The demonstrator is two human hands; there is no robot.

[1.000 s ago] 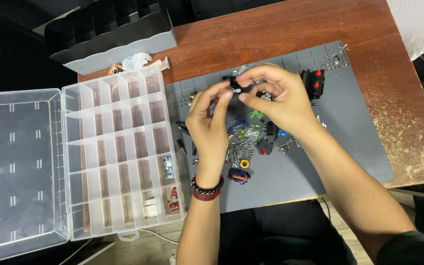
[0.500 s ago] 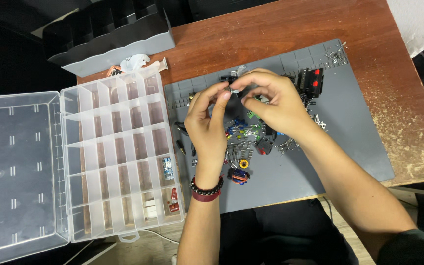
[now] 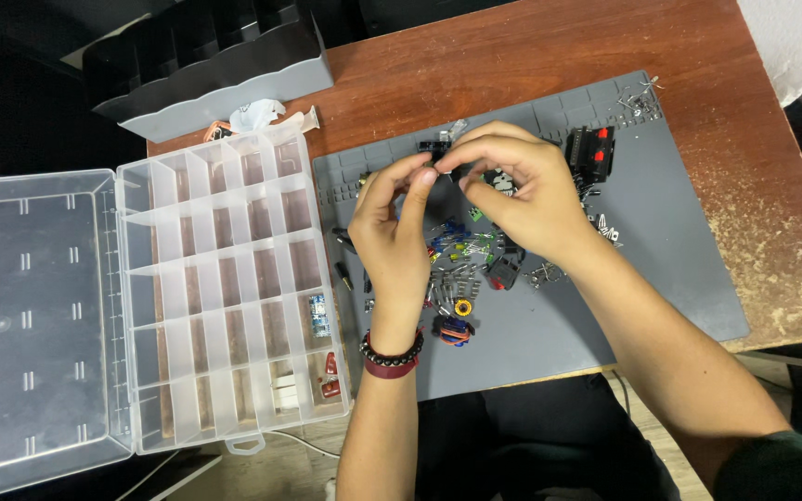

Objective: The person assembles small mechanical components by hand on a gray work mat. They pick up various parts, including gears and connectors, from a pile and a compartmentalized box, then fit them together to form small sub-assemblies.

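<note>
Change since earlier frame: both hands had stayed raised over the mat [image 3: 661,278], drawn slightly closer together; the small dark part had shifted little between them.
Left hand [image 3: 392,227]: fingers curled narrow, thumb and forefinger pinched toward the part at their tips; a beaded bracelet [image 3: 390,357] sat on the wrist.
Right hand [image 3: 522,190]: fingers bent in, tips closed on the same part from the opposite side.
Part [image 3: 452,173]: small and dark, held between the two sets of fingertips, clear of the mat; its exact kind could not be told, as the fingers covered most of it.
Below the hands: a loose pile of parts [image 3: 461,269], with a yellow ring and a coil of coloured wire nearer the person.
Right of the right hand: a black block with red buttons [image 3: 591,153], apart from the fingers.
Left of the left hand: an open clear organiser [image 3: 225,288], most compartments bare, a few small items in the ones nearest the person.
Beyond the hands: a grey divider tray [image 3: 215,79] at the far edge of the table [image 3: 512,56].
Handling judgement: the grip looked adequate; the work would go best done low over the mat, with pressure kept at the fingertips, so a slipped part would land on the mat and not the floor.
Risk judgement: the pile directly beneath could swallow a dropped part.
</note>
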